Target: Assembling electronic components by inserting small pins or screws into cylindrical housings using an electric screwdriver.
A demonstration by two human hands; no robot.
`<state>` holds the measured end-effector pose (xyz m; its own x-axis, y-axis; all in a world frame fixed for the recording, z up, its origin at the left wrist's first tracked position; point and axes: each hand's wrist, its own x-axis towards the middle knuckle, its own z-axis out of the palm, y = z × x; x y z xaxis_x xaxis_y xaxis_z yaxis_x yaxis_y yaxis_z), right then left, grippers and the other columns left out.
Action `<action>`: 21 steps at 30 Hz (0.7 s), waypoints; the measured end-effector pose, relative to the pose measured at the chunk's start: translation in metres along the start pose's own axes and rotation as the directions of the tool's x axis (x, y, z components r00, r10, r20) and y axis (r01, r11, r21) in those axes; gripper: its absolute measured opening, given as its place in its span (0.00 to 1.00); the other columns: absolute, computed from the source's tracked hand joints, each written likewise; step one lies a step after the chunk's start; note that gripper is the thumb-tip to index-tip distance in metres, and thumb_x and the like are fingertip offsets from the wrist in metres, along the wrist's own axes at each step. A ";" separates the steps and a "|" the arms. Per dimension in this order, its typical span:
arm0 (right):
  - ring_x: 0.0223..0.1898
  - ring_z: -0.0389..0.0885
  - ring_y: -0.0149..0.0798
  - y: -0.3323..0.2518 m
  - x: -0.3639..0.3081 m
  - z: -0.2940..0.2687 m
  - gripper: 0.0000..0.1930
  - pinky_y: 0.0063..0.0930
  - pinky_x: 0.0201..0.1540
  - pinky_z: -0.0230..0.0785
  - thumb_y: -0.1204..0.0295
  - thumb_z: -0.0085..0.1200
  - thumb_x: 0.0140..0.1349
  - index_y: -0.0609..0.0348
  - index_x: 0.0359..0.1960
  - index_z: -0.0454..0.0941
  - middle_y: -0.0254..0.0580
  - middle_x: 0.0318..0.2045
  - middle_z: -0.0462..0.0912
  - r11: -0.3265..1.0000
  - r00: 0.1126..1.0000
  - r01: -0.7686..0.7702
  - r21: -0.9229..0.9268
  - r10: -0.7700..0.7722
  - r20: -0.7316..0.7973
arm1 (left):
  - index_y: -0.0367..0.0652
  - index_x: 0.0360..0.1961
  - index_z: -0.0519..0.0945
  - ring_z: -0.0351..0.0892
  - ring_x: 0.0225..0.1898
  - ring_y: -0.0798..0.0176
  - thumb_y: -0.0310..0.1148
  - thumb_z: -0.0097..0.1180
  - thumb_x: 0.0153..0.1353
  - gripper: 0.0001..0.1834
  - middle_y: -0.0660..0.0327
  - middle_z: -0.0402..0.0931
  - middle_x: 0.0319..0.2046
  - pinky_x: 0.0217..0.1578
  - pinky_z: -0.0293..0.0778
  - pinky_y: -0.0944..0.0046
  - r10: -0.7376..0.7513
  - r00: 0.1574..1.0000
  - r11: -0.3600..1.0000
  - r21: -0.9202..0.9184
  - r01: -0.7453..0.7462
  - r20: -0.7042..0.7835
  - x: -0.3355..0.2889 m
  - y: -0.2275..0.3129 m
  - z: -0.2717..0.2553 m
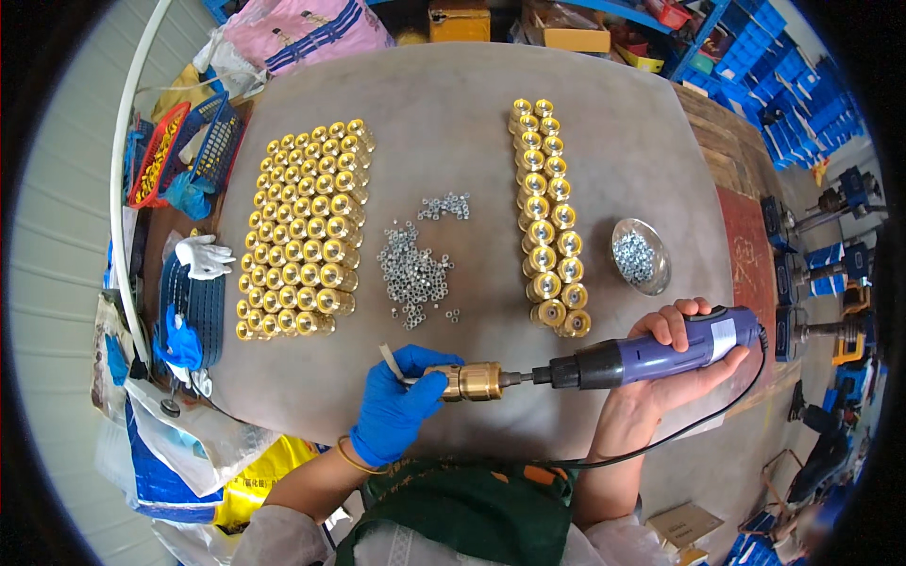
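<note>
My left hand [401, 401], in a blue glove, is closed around a brass fitting [474, 381] held sideways. A pale strip [390, 361] sticks out between its fingers. My bare right hand [675, 354] grips a purple electric screwdriver [661, 354] from beneath, its fingers wrapped over the body. The driver's bit [521, 378] points left and meets the open end of the fitting; how deep it reaches inside is hidden. Beyond my hands lies a loose pile of small metal nuts [413, 269]. Rows of upright brass fittings [302, 231] stand left of it, and a double row [547, 217] stands to the right.
A metal bowl of nuts [651, 274] sits on the grey table [453, 113], right of the double row. A black cord [727, 406] loops from the driver toward my body. Baskets [203, 141] and a white glove [203, 256] lie along the left edge.
</note>
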<state>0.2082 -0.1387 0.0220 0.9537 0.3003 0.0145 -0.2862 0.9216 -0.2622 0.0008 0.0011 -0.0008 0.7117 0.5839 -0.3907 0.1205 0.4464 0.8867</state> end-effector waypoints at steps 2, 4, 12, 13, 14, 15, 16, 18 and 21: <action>0.17 0.66 0.28 0.001 0.001 0.002 0.31 0.21 0.21 0.62 0.42 0.46 0.52 0.63 0.37 0.67 0.42 0.29 0.74 1.000 0.999 0.030 0.000 -0.030 -0.031 | 0.39 0.37 0.76 0.66 0.24 0.79 0.35 0.54 0.55 0.12 0.66 0.74 0.27 0.23 0.64 0.79 -0.016 1.000 1.000 0.022 0.016 -0.002 0.000 0.004 0.002; 0.17 0.66 0.28 -0.002 0.002 0.001 0.30 0.22 0.21 0.62 0.42 0.46 0.52 0.63 0.37 0.67 0.42 0.29 0.74 1.000 1.000 0.024 0.017 -0.024 0.006 | 0.39 0.37 0.76 0.64 0.23 0.79 0.36 0.54 0.55 0.12 0.66 0.73 0.27 0.22 0.63 0.79 -0.033 0.999 0.999 0.042 0.033 -0.002 0.002 0.005 0.005; 0.17 0.65 0.29 0.001 0.014 -0.009 0.30 0.22 0.21 0.62 0.42 0.46 0.52 0.62 0.36 0.67 0.41 0.28 0.73 1.000 0.999 0.001 0.030 -0.002 0.050 | 0.38 0.37 0.75 0.72 0.30 0.74 0.33 0.52 0.56 0.10 0.63 0.75 0.29 0.31 0.69 0.74 0.181 0.979 0.983 0.048 -0.177 -0.091 0.008 0.002 0.016; 0.17 0.66 0.29 0.000 0.014 -0.009 0.30 0.22 0.21 0.62 0.43 0.47 0.52 0.62 0.37 0.67 0.41 0.29 0.73 1.000 0.999 0.010 0.027 -0.011 0.044 | 0.38 0.37 0.75 0.72 0.30 0.74 0.33 0.52 0.56 0.10 0.63 0.75 0.29 0.31 0.69 0.74 0.186 0.978 0.982 0.049 -0.182 -0.090 0.010 0.003 0.015; 0.17 0.66 0.29 0.000 0.016 -0.010 0.30 0.22 0.22 0.62 0.43 0.48 0.51 0.62 0.37 0.67 0.41 0.30 0.74 1.000 0.999 0.022 0.019 -0.023 0.035 | 0.38 0.39 0.74 0.72 0.32 0.73 0.31 0.53 0.55 0.12 0.62 0.74 0.32 0.33 0.70 0.73 0.272 0.962 0.951 0.161 -0.263 -0.032 0.015 0.004 0.013; 0.17 0.66 0.29 -0.002 0.018 -0.010 0.30 0.22 0.22 0.62 0.43 0.48 0.51 0.62 0.37 0.67 0.41 0.30 0.74 0.999 0.999 0.027 0.018 -0.028 0.038 | 0.38 0.42 0.73 0.72 0.34 0.72 0.29 0.54 0.54 0.14 0.61 0.74 0.35 0.34 0.70 0.71 0.349 0.937 0.900 0.265 -0.345 0.036 0.021 0.006 0.011; 0.18 0.66 0.28 -0.006 0.020 -0.009 0.30 0.22 0.22 0.62 0.44 0.49 0.51 0.62 0.38 0.67 0.41 0.32 0.74 0.997 0.997 0.068 0.027 -0.069 0.023 | 0.38 0.42 0.73 0.72 0.34 0.72 0.29 0.54 0.54 0.14 0.61 0.74 0.35 0.34 0.70 0.71 0.351 0.936 0.900 0.263 -0.349 0.042 0.030 0.013 0.010; 0.20 0.67 0.27 -0.014 0.026 -0.007 0.28 0.20 0.23 0.62 0.48 0.52 0.50 0.61 0.41 0.67 0.41 0.36 0.74 0.993 0.994 0.088 0.079 -0.093 0.061 | 0.40 0.53 0.64 0.71 0.35 0.71 0.26 0.57 0.50 0.27 0.59 0.72 0.38 0.35 0.70 0.71 0.354 0.935 0.894 0.289 -0.341 0.006 0.058 0.036 0.006; 0.19 0.64 0.25 -0.038 0.030 -0.009 0.27 0.18 0.23 0.61 0.53 0.54 0.51 0.62 0.43 0.65 0.41 0.38 0.73 0.984 0.981 0.157 0.084 -0.165 0.102 | 0.46 0.63 0.47 0.69 0.33 0.71 0.24 0.60 0.48 0.44 0.62 0.69 0.36 0.33 0.70 0.71 0.433 0.899 0.780 0.477 -0.406 0.058 0.124 0.070 0.005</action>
<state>0.2484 -0.1667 0.0236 0.9735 0.1674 0.1558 -0.1397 0.9747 -0.1744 0.1012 0.1012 0.0142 0.7324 0.6793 0.0470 0.1349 -0.2125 0.9678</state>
